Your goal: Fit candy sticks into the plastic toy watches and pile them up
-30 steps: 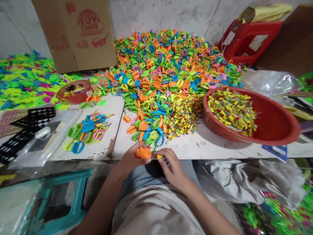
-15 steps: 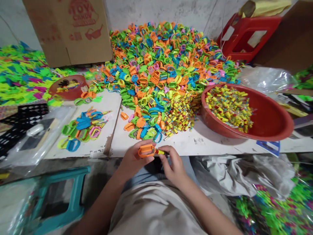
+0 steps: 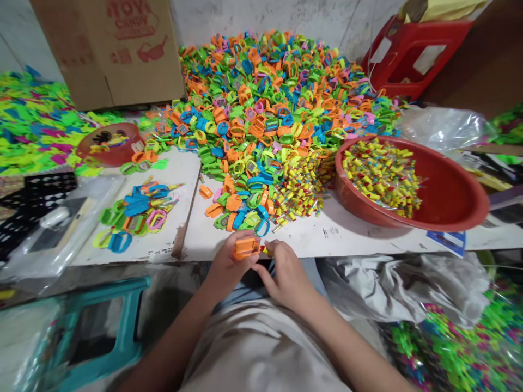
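My left hand [image 3: 227, 263] is closed around an orange toy watch [image 3: 246, 248] just in front of the table edge. My right hand [image 3: 285, 273] pinches a small yellow wrapped candy [image 3: 268, 251] with a red end, mostly covered by the fingers, against the watch's right side. Whether the candy is inside the watch band cannot be seen. Beyond the hands lies a big pile of colourful toy watches [image 3: 261, 128], with a heap of yellow wrapped candies [image 3: 300, 188] at its front right. A smaller group of toy watches and candies [image 3: 137, 209] lies on the left.
A red basin [image 3: 453, 196] holding more candies stands on the white table [image 3: 335, 237] at the right. At the back left are a cardboard box [image 3: 122, 65] and a small red bowl [image 3: 122, 155]. A teal stool [image 3: 126, 326] is below left; a red stool [image 3: 425, 54] lies back right.
My right hand has shifted left and its fingers have curled closer to the orange toy watch, covering more of the candy. The watch has turned slightly in my left hand.
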`<action>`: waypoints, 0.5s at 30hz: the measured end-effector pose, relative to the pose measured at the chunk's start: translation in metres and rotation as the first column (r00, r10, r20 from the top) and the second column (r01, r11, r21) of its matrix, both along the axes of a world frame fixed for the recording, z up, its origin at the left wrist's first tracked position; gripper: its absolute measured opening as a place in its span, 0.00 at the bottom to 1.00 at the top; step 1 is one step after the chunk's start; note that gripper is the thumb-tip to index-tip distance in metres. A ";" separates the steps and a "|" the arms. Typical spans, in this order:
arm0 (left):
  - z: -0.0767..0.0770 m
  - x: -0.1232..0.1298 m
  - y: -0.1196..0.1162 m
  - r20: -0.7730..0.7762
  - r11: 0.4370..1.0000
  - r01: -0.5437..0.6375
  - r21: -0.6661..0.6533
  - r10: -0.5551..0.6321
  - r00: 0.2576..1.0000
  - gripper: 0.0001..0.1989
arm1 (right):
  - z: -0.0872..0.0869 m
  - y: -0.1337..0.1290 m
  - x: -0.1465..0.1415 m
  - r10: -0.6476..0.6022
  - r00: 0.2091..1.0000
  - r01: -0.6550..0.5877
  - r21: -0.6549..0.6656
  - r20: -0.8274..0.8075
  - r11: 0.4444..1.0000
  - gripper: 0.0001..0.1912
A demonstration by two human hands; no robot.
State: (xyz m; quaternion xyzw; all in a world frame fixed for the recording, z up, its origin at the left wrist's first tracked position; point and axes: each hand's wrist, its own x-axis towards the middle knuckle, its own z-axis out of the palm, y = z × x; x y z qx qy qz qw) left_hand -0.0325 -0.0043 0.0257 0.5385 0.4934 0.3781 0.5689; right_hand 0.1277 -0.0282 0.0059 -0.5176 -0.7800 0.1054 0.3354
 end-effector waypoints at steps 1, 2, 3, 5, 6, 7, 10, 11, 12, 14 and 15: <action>-0.001 0.002 0.000 -0.016 0.999 -0.013 -0.038 0.013 1.000 0.24 | 0.000 0.000 0.001 -0.026 0.996 0.025 0.007 0.081 1.000 0.10; -0.002 0.003 0.000 -0.042 0.997 -0.016 -0.075 0.013 0.999 0.25 | -0.001 0.001 0.002 -0.041 0.987 0.041 0.006 0.154 0.999 0.10; -0.004 0.005 -0.001 -0.071 0.993 -0.010 -0.114 0.001 0.997 0.26 | -0.002 0.001 0.003 -0.041 0.976 0.043 -0.004 0.215 0.999 0.09; -0.006 0.005 -0.001 -0.115 0.980 0.022 -0.196 -0.046 0.992 0.29 | -0.005 0.000 0.005 0.010 0.957 0.005 -0.052 0.291 0.999 0.09; -0.008 0.005 -0.002 -0.127 0.972 0.041 -0.230 -0.072 0.989 0.29 | -0.006 -0.001 0.005 0.044 0.950 -0.021 -0.079 0.308 0.997 0.08; -0.009 0.004 -0.002 -0.139 0.966 0.055 -0.253 -0.092 0.986 0.30 | -0.007 -0.001 0.006 0.071 0.947 -0.040 -0.103 0.314 0.994 0.08; -0.010 0.001 -0.001 -0.208 0.969 0.080 -0.234 -0.130 0.969 0.29 | -0.010 0.000 0.006 0.106 0.950 -0.063 -0.150 0.295 0.987 0.09; -0.010 -0.002 0.001 -0.241 0.978 0.077 -0.193 -0.124 0.963 0.29 | -0.011 0.003 0.007 0.108 0.953 -0.066 -0.156 0.282 0.985 0.11; -0.010 -0.006 0.005 -0.278 0.989 0.067 -0.134 -0.103 0.955 0.28 | -0.013 0.007 0.009 0.106 0.957 -0.065 -0.158 0.269 0.985 0.13; -0.007 -0.019 0.015 -0.373 1.000 -0.001 0.030 0.012 0.928 0.26 | -0.018 0.018 0.016 0.067 0.963 -0.026 -0.157 0.263 0.987 0.22; -0.005 -0.029 0.022 -0.425 0.990 -0.060 0.131 0.111 0.898 0.25 | -0.022 0.024 0.020 0.027 0.960 0.018 -0.159 0.278 0.987 0.25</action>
